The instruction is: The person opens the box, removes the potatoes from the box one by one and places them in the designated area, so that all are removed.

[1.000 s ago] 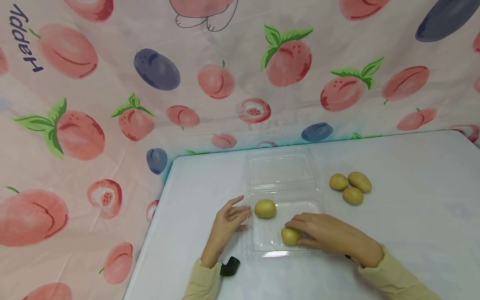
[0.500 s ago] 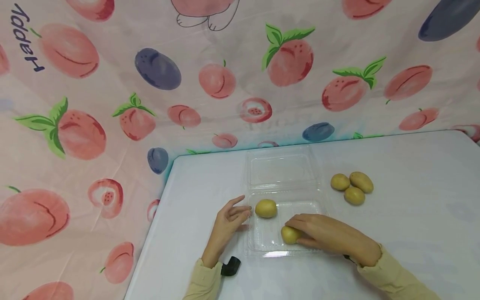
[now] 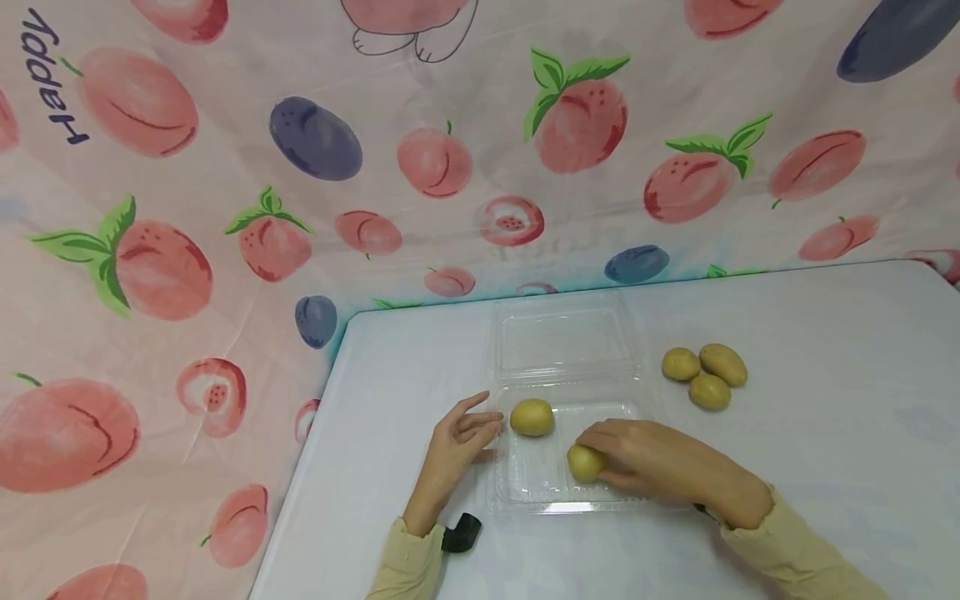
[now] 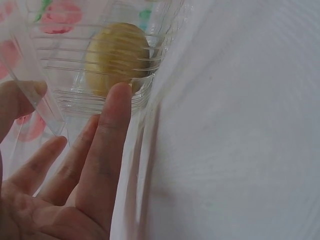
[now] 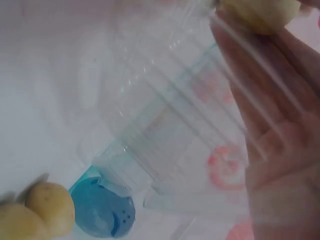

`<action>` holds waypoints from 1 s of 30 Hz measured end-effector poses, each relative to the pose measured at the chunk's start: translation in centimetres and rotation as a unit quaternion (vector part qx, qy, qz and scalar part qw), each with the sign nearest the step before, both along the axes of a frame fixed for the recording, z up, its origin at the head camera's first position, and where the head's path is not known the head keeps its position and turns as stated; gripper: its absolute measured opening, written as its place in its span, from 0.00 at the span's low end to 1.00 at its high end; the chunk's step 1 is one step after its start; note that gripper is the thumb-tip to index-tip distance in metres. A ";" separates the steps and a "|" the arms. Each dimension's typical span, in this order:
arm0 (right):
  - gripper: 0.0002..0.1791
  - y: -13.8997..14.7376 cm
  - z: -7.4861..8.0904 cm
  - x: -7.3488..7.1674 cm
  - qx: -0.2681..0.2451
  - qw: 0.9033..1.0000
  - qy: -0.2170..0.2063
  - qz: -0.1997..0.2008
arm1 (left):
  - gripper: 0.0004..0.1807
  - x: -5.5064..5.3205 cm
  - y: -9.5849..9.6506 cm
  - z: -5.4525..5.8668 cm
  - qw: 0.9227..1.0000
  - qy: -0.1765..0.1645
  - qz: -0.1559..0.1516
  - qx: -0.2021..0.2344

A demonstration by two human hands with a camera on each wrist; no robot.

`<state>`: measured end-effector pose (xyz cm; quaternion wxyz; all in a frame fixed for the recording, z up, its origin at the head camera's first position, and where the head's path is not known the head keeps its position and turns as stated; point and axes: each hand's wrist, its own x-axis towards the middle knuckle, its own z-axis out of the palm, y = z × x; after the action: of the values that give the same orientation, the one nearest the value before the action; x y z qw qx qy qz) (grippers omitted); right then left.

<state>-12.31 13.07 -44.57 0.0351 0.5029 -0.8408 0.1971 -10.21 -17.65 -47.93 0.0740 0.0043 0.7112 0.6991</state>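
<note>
A clear plastic clamshell container [image 3: 528, 479] lies on the white table with its lid [image 3: 566, 346] folded back, away from me. One yellow potato [image 3: 532, 417] sits in the tray's left part; the left wrist view shows this potato [image 4: 117, 59] through the ribbed wall. My right hand [image 3: 663, 462] grips another potato [image 3: 585, 463] between thumb and fingers, over the tray's front half. In the right wrist view that potato [image 5: 262, 14] is cut off at the top. My left hand [image 3: 452, 446] has its fingers extended at the container's left side, fingertips touching the wall.
Three more potatoes [image 3: 707, 391] lie grouped on the table [image 3: 825, 433], right of the container. A black device [image 3: 461, 533] sits by the left wrist. Fruit-printed cloth [image 3: 435, 92] stands behind the table and along its left.
In the last half second my right hand has shifted slightly right and away from me with the potato. My left hand stays where it was.
</note>
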 end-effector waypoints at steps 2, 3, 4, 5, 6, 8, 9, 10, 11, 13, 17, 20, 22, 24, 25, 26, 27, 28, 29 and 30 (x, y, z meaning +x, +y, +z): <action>0.18 0.1 0.2 -0.1 -0.007 1.000 0.009 0.001 | 0.31 0.0 0.0 0.0 1.000 0.001 0.001 0.000; 0.18 0.2 0.4 -0.1 -0.011 1.000 0.013 0.001 | 0.31 0.0 0.0 0.0 1.000 0.001 0.002 0.001; 0.18 0.3 0.5 -0.1 -0.015 1.000 0.018 0.001 | 0.31 0.0 0.0 0.0 1.000 0.001 0.002 0.000; 0.18 0.4 0.7 -0.1 -0.018 1.000 0.022 0.001 | 0.31 0.0 0.0 0.0 1.000 0.001 0.003 0.000; 0.18 0.5 0.8 -0.2 -0.022 0.999 0.025 0.002 | 0.31 0.0 0.0 0.1 1.000 0.001 0.004 -0.001; 0.18 0.8 1.0 -0.3 -0.027 0.999 0.031 0.002 | 0.31 0.0 0.0 0.1 1.000 0.001 0.004 -0.002; 0.18 0.9 1.0 -0.3 -0.029 0.999 0.035 0.002 | 0.31 0.0 0.1 0.1 1.000 0.001 0.004 -0.003; 0.18 1.0 1.1 -0.4 -0.031 0.999 0.039 0.001 | 0.32 -0.1 0.1 0.0 1.000 0.001 0.004 -0.004; 0.18 1.1 1.2 -0.5 -0.033 0.999 0.042 0.001 | 0.32 0.0 0.1 0.0 1.000 0.002 0.004 -0.004; 0.19 1.4 1.3 -0.6 -0.037 0.998 0.050 -0.001 | 0.32 0.0 0.1 0.0 1.000 0.002 0.004 -0.004; 0.20 1.9 1.6 -0.8 -0.040 0.997 0.062 -0.008 | 0.32 0.1 0.1 0.0 1.000 0.000 0.005 -0.002; 0.21 2.3 1.9 -0.9 -0.038 0.997 0.068 -0.015 | 0.32 0.2 0.1 0.0 1.000 -0.001 0.005 0.001; 0.21 2.6 2.0 -0.9 -0.038 0.996 0.073 -0.019 | 0.32 0.1 0.1 0.0 1.000 -0.001 0.004 0.002; 0.22 2.9 2.2 -1.0 -0.039 0.996 0.080 -0.020 | 0.32 0.1 0.1 0.0 1.000 0.004 0.002 0.001; 0.23 3.0 2.2 -1.1 -0.041 0.995 0.083 -0.021 | 0.32 0.1 0.1 0.0 1.000 0.004 0.002 0.001; 0.23 3.1 2.3 -1.1 -0.045 0.995 0.086 -0.022 | 0.32 0.1 0.1 0.0 1.000 0.005 0.003 0.001; 0.24 3.3 2.4 -1.2 -0.048 0.994 0.091 -0.023 | 0.32 0.0 0.1 0.0 1.000 0.004 0.003 0.001; 0.25 3.4 2.4 -1.2 -0.052 0.994 0.095 -0.023 | 0.32 0.1 0.1 0.0 1.000 0.004 0.004 0.000; 0.25 3.6 2.5 -1.3 -0.055 0.993 0.099 -0.025 | 0.32 0.1 0.1 0.0 1.000 0.004 0.004 -0.001; 0.26 3.7 2.5 -1.4 -0.059 0.993 0.100 -0.026 | 0.32 0.0 0.1 0.0 1.000 0.000 0.006 0.000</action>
<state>-13.68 16.77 -42.03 0.1539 0.4951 -0.8329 0.1938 -10.17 -17.53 -47.95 0.0699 0.0005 0.7111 0.6996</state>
